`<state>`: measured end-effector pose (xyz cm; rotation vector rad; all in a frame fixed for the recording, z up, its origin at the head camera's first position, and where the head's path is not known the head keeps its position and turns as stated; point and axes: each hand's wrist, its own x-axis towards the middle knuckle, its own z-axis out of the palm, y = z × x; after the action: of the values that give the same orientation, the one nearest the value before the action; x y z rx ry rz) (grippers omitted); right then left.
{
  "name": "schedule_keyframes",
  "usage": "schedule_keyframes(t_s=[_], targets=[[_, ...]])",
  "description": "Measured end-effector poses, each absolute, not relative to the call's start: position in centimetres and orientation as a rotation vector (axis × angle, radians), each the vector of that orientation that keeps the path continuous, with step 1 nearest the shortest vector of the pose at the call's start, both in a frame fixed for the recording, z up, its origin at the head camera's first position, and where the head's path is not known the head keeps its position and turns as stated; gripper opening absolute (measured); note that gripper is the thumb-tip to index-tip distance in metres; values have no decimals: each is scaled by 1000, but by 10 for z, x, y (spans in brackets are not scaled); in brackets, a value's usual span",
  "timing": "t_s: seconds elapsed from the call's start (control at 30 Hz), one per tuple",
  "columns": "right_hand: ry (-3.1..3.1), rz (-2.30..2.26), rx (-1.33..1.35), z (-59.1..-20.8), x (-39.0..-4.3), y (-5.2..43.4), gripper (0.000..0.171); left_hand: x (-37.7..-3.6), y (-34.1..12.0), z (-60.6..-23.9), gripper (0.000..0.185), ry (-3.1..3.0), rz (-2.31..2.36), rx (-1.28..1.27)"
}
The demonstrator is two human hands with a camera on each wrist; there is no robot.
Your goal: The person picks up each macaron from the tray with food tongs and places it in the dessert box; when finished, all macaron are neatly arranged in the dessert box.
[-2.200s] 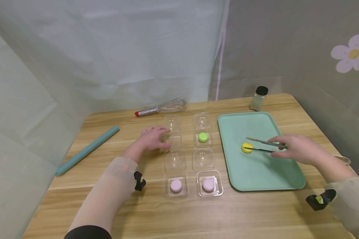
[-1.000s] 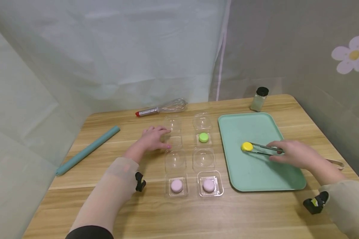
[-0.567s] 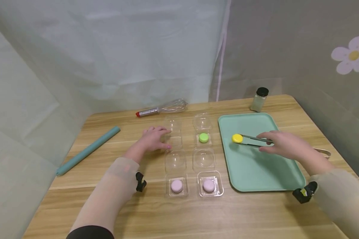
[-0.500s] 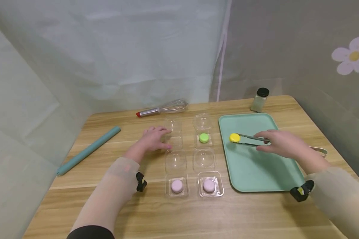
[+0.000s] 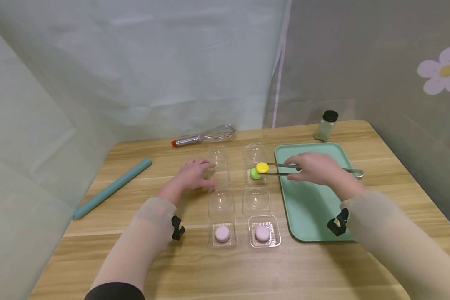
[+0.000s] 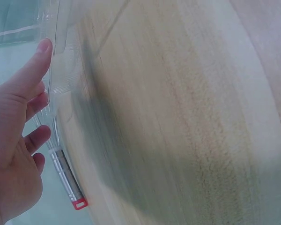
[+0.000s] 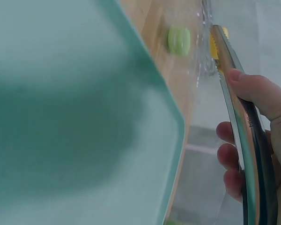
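Note:
My right hand [image 5: 315,166] grips metal tongs [image 7: 246,122] with serrated tips. Between the tips sits a yellow macaron [image 5: 262,168], raised in the air past the tray's left edge. In the head view it partly covers a green macaron [image 5: 255,174], which lies in the back right clear plastic box [image 5: 254,153]. My left hand [image 5: 193,173] rests against the left edge of the back left clear plastic box [image 5: 220,178], fingers spread. In the left wrist view its thumb touches the plastic. Nothing shows in that box.
Two front boxes with raised lids hold a lilac macaron [image 5: 222,234] and another lilac macaron [image 5: 262,233]. A green tray [image 5: 315,216] lies right, a shaker jar [image 5: 326,126] behind it. A whisk [image 5: 206,136] lies at the back, a teal rolled mat [image 5: 112,187] at left.
The tongs have closed on the yellow macaron, and my right hand has lifted it off the tray and carried it left, over by the green macaron. My left hand has stayed put.

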<state>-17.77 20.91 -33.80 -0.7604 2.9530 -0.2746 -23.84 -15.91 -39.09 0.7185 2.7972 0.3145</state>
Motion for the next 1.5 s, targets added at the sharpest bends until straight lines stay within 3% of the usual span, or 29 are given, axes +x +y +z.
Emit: schedule_keyframes(t_s=[0.5,1.5], targets=[[2909,-249,-846,-343,-198,157,42,-236,-160,-388,76,2800,332,710],[2868,-321,-838,-359,-204,99,42,-234,-160,-385,75,2781,298,714]])
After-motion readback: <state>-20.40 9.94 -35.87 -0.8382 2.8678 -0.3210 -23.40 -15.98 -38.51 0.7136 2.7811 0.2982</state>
